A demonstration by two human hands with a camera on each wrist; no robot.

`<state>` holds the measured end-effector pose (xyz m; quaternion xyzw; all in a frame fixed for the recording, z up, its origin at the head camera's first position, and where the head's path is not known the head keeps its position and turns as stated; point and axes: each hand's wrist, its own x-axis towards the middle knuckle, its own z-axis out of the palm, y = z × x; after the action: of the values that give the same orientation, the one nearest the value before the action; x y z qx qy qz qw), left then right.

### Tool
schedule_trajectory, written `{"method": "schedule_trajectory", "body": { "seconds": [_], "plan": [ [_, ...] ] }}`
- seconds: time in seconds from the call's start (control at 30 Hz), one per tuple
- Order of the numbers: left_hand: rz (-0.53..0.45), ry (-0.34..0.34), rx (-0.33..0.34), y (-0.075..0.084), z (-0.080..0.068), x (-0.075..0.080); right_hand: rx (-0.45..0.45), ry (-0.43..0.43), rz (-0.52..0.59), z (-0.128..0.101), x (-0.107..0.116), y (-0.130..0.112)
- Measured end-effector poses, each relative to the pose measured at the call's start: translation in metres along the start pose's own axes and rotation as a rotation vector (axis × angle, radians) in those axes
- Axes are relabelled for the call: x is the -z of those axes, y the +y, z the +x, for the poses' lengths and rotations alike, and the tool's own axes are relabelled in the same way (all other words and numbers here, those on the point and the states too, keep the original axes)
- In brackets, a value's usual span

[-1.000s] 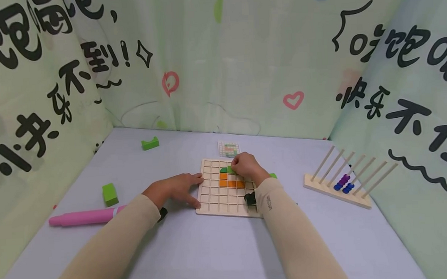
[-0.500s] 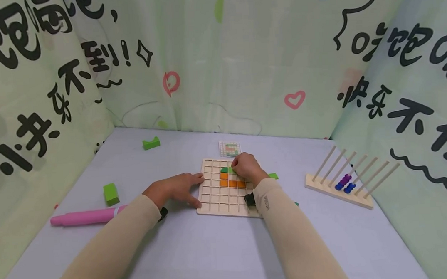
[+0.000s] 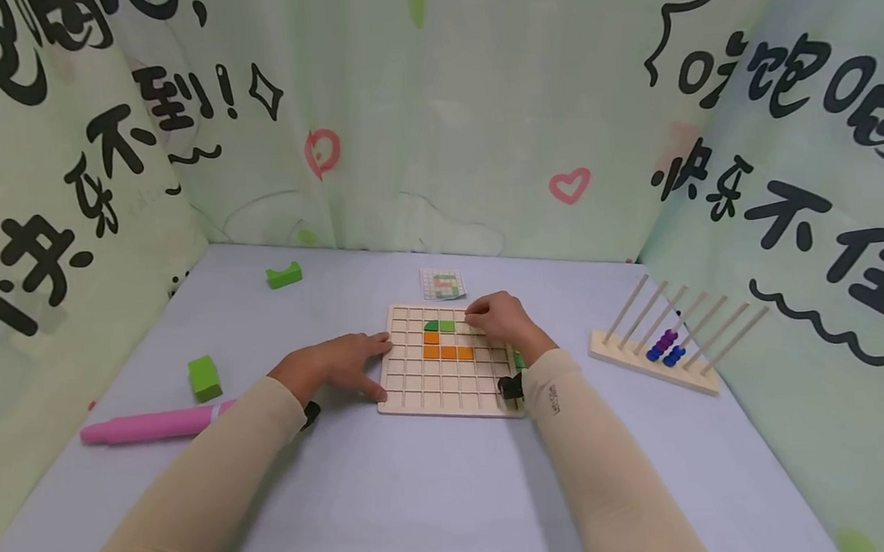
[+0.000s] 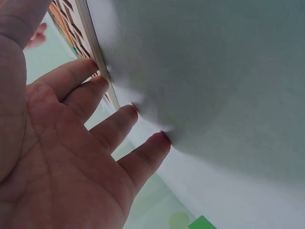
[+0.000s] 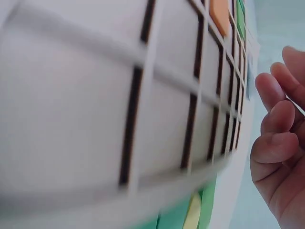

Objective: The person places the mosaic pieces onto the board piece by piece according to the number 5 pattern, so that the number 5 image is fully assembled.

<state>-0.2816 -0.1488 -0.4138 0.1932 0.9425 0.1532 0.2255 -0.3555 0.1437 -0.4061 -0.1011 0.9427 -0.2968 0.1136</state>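
A wooden grid board (image 3: 418, 396) lies on the table. In its upper middle sit a dark green rounded tile (image 3: 431, 326), a light green square tile (image 3: 447, 327) and several orange tiles (image 3: 449, 353). My left hand (image 3: 335, 367) rests spread at the board's left edge; the left wrist view shows its fingertips (image 4: 159, 138) on the tablecloth and against the board's side. Over the board's upper right is my right hand (image 3: 506, 318). Its fingers (image 5: 276, 148) are loosely bent with nothing between them in the right wrist view.
A patterned card (image 3: 442, 284) lies behind the board. Green pieces (image 3: 519, 360) lie by its right edge. Leftward are a green block (image 3: 205, 378), a notched green block (image 3: 284, 275) and a pink tube (image 3: 152, 424). A peg stand (image 3: 653, 361) with beads is at right.
My right hand has come off the light green tile and moved right, so that tile shows fully beside the dark green one. The left hand stays at the board's edge.
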Motion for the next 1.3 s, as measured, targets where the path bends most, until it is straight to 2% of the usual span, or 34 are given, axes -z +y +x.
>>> {"method": "schedule_trajectory", "body": {
  "seconds": [0.3, 0.7, 1.07, 1.3],
  "plan": [
    [-0.004, -0.001, 0.017, -0.005, -0.004, 0.006, -0.117, 0.043, 0.026, -0.010, 0.022, 0.027],
    [-0.023, -0.010, 0.036, -0.005, -0.003, 0.002, -0.185, 0.039, -0.131, -0.018, 0.028, 0.066],
    [-0.022, -0.016, 0.003, 0.002, -0.003, 0.002, -0.229, 0.049, -0.189, -0.025, 0.029, 0.076],
    [-0.015, -0.016, 0.000, 0.003, -0.004, 0.003, -0.240, 0.061, -0.147, -0.028, 0.031, 0.075]
  ]
}}
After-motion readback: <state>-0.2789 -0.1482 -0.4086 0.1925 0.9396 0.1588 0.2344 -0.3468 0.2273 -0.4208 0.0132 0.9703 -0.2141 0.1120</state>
